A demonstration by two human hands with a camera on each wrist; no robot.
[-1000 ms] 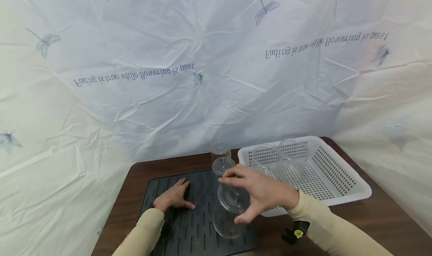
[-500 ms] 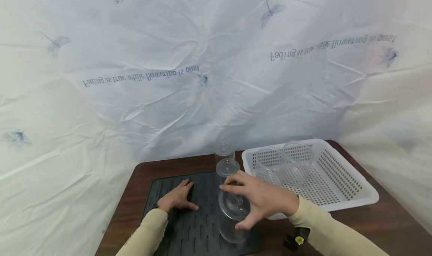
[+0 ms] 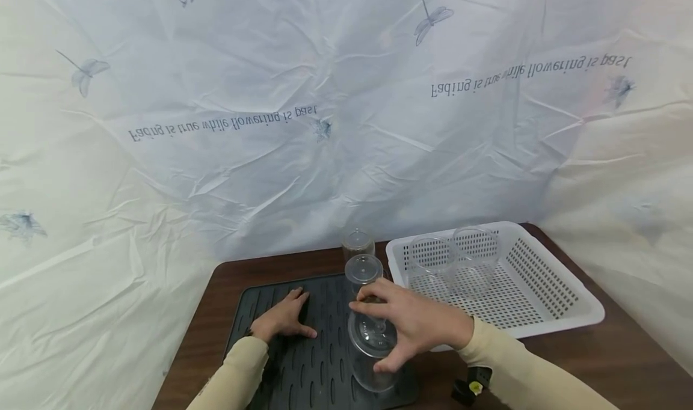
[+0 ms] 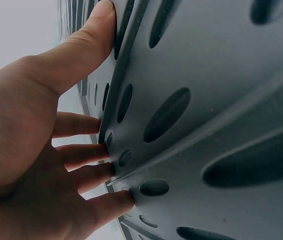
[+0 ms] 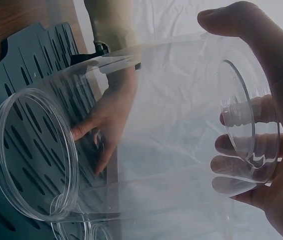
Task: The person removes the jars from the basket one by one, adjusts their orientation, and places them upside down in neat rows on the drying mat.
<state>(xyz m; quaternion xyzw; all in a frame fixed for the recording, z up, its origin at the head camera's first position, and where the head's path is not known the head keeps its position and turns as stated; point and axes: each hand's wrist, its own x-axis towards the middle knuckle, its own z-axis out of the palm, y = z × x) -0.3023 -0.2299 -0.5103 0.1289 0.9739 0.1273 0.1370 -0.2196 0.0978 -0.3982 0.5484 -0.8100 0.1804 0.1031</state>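
My right hand [image 3: 408,323] holds an upside-down clear cup [image 3: 373,362] near its base, fingers on one side and thumb on the other. In the right wrist view the fingers show through the cup's base [image 5: 251,130], and its round rim [image 5: 34,155] is at the dark drying mat [image 5: 19,125]. My left hand [image 3: 284,318] rests on the slotted mat [image 3: 314,362], fingers spread. The left wrist view shows its fingertips touching the mat's surface. Behind the held cup stand a second clear cup [image 3: 364,270] and a third [image 3: 358,241], both upside down in a row.
A white perforated basket [image 3: 574,314] stands on the right of the brown table [image 3: 612,362], with two clear cups in it, one [image 3: 430,260] beside the other [image 3: 476,247]. A printed white sheet [image 3: 335,175] hangs behind the table.
The cup in my right hand has gone from tilted to more upright, and its rim has come down at the mat's right side. My left hand stays on the mat.
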